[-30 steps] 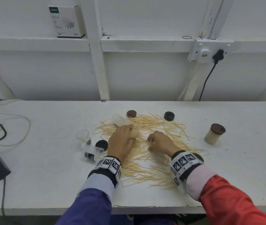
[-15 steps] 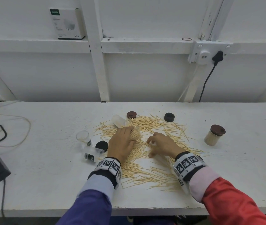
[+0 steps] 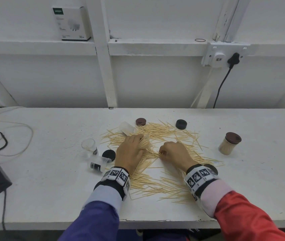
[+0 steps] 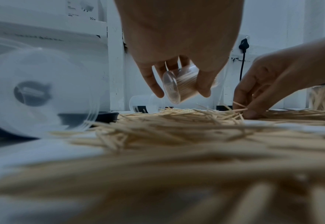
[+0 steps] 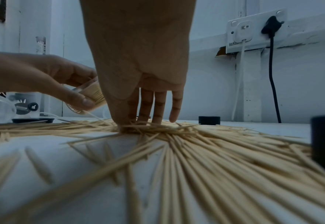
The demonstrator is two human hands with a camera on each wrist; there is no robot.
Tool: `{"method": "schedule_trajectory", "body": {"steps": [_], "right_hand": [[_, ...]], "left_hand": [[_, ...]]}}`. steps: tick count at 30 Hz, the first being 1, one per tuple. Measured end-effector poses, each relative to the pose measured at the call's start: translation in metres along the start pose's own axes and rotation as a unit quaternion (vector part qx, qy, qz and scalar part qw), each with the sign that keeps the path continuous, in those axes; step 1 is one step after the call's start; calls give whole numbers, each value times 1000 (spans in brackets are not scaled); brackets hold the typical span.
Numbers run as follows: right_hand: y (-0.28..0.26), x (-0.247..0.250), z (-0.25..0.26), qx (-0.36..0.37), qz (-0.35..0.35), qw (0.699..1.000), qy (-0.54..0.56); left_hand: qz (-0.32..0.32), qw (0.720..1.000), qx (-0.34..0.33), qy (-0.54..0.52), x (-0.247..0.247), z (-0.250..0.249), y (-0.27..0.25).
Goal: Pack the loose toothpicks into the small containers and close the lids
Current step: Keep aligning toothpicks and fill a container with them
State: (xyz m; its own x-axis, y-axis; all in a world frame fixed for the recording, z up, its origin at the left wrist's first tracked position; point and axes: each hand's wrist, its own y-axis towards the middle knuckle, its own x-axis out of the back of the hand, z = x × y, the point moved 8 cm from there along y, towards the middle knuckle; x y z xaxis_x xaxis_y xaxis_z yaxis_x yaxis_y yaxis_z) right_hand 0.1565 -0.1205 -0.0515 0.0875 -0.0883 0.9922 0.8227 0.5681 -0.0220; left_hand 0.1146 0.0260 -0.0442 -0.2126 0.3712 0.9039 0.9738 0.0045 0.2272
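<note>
Fingertips (image 3: 162, 152) of the right hand (image 3: 174, 153) curl down into the loose toothpicks (image 3: 157, 185) mid-worktop, pinching a few in the head view. Just beside it the left hand (image 3: 131, 152) grips a small clear container (image 3: 145, 142), part full, its mouth tilted toward the right hand; so the next load travels only a short way leftward, and the sticks must go in along the container's long axis. A capped full jar (image 3: 228, 144) stands toward the right edge; empty containers and loose caps lie left and toward the back edge.

From the left wrist, thumb and fingers wrap the container, its clear base (image 4: 172, 87) facing the camera, held above the pile.

From the right wrist, thumb and fingers press into the heap (image 5: 176, 136), closing on some sticks. White worktop (image 5: 272, 125), white panelled wall, a socket (image 5: 253, 28) with a black plug.
</note>
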Motion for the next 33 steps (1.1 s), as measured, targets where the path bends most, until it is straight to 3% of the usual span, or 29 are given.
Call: {"method": "schedule_trajectory", "body": {"steps": [12,18,21,27,33], "right_hand": [[4,-6,3,29,-17,998,-58],[4,-3,6,52,-73,994,-66],[3,3,6,21,-99,990,-100],[1,9,-1,-24,-128,990,-58],[-7,23,-1,-5,-185,983,-11]], "left_hand": [[6,1000,3,-3,1,-1,-1],[2,1000,3,2,1,-1,-1],[-2,1000,5,3,-1,1,0],[-11,999,30,16,-2,8,2],[-10,999,33,23,-4,10,3]]}}
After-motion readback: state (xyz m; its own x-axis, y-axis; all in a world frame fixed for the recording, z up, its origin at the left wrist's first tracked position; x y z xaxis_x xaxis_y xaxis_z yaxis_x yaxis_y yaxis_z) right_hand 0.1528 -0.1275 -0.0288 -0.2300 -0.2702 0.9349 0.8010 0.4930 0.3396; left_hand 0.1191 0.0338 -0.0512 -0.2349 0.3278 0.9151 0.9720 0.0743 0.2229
